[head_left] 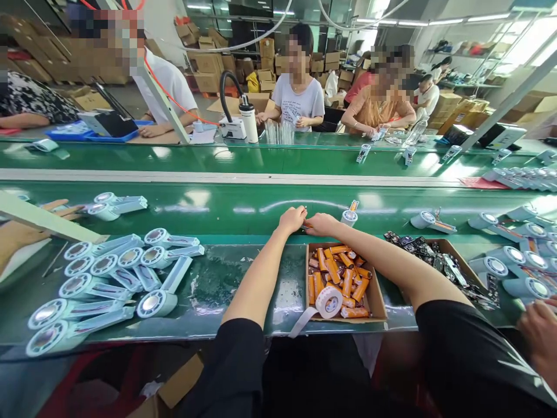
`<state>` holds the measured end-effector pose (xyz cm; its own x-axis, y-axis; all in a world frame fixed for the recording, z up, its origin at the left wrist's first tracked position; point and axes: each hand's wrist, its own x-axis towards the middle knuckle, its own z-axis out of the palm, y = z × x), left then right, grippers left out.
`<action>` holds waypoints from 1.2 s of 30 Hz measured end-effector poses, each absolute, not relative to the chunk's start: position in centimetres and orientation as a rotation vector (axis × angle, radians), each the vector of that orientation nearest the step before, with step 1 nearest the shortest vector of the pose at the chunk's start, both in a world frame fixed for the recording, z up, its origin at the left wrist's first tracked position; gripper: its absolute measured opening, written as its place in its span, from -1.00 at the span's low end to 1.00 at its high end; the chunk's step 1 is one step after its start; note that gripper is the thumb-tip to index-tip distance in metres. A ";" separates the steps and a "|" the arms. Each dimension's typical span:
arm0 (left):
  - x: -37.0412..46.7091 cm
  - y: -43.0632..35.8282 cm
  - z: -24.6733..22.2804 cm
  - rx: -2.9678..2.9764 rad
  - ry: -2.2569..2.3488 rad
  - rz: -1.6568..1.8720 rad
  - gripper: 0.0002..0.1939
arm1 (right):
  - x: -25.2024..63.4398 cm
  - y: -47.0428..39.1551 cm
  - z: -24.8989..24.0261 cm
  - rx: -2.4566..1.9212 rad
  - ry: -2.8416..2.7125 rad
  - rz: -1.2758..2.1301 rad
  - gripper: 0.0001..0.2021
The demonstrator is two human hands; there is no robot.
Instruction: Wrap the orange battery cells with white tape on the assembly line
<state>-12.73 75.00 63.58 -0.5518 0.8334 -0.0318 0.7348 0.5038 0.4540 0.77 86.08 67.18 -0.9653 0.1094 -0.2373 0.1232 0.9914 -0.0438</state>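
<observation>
My left hand [292,220] and my right hand [322,224] meet over the near edge of the green conveyor belt, fingers pinched together. Between the fingertips is something small with a hint of orange, mostly hidden, so its kind is unclear. Just right of my right hand, a pale blue handheld fan body [349,216] stands on the belt, its handle pointing away. Below my right forearm sits a cardboard box [379,302] of orange battery cells [333,270]. A roll of white stickers [329,302] lies on the cells, its loose strip hanging over the box's front.
Several pale blue fans [104,264] lie grouped on the left bench; more fan bodies [517,255] crowd the right. A box of black circuit boards [448,267] is beyond my right forearm. Co-workers' hands show at the left [26,232] and right [539,331] edges. People sit across the belt.
</observation>
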 end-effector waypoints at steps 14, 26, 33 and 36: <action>-10.8 75.8 65.5 1.353 2.521 0.533 -0.59 | 2.1 84.4 70.8 0.228 2.870 0.067 -0.64; -3.2 69.9 69.9 1.755 2.397 0.765 -0.61 | 5.7 83.8 73.8 0.398 2.886 -0.071 -0.64; 2.9 59.7 69.2 2.536 1.618 0.341 -0.58 | 14.9 78.9 73.1 0.232 3.332 -0.793 -0.62; 3.8 59.0 70.9 2.606 1.736 0.207 -0.69 | 18.9 77.2 72.3 0.109 3.407 -1.263 -0.70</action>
<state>3.76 59.01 70.93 0.3792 0.9190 0.1077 0.9185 -0.3879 0.0763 18.87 77.16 72.30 -0.8791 0.2173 0.4243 -0.1117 0.7714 -0.6265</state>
